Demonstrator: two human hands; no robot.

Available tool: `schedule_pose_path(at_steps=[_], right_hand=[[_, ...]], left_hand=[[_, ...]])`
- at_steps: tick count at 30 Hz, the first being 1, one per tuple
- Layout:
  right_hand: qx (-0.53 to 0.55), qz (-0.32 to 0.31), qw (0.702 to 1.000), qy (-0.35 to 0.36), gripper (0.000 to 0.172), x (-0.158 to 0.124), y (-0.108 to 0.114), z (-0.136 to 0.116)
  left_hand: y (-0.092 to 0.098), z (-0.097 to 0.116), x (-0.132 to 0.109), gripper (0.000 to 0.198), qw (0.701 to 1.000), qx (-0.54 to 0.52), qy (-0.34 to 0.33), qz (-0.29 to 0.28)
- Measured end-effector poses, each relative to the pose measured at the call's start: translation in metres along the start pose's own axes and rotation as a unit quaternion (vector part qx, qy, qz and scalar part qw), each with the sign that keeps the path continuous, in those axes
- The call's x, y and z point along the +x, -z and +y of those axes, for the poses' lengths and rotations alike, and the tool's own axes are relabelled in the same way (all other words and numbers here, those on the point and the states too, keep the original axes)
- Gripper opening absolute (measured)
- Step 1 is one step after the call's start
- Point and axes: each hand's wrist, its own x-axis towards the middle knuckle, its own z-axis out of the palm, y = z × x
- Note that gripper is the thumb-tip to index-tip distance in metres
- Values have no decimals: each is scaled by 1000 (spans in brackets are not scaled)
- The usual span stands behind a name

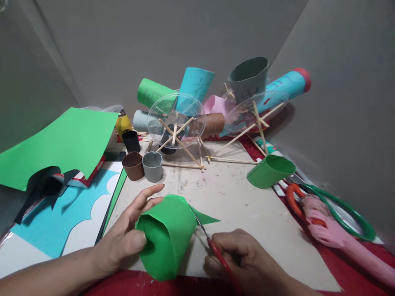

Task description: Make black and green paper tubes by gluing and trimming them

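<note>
My left hand is wrapped round the left side of a green paper cup, thumb at its open end. The cup lies tilted, its opening toward the lower left. My right hand is closed on the red handle of scissors. The metal blades reach up to the cup's right edge, beside a pointed green flap that sticks out to the right. Whether the blades are open is hard to tell. Under both hands lies a beige board.
Small brown, grey and black cups stand behind the left hand. Farther back is a stick wheel with paper tubes. A slanted green cup and green-handled scissors lie right; green paper is left.
</note>
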Motion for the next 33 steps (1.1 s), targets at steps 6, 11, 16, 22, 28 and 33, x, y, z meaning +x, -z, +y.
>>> schedule_pose_path(at_steps=[6, 11, 16, 22, 28, 33], right_hand=[[-3, 25, 1000, -17, 61, 0, 2, 7], [-3, 14, 1000, -23, 62, 1, 2, 5], [-5, 7, 1000, -31, 60, -1, 1, 7], [-32, 12, 999, -2, 57, -2, 0, 6], [-23, 4, 999, 24, 56, -1, 1, 9], [-16, -1, 1000, 13, 54, 0, 0, 3]], left_hand=[[-3, -4, -3, 94, 999, -39, 6, 9], [-7, 4, -2, 91, 1000, -18, 18, -11], [-8, 5, -1, 85, 1000, 15, -21, -1], [-7, 3, -1, 81, 1000, 4, -14, -15], [-5, 0, -2, 83, 999, -23, 0, -23], [-6, 1, 0, 84, 1000, -19, 10, -21]])
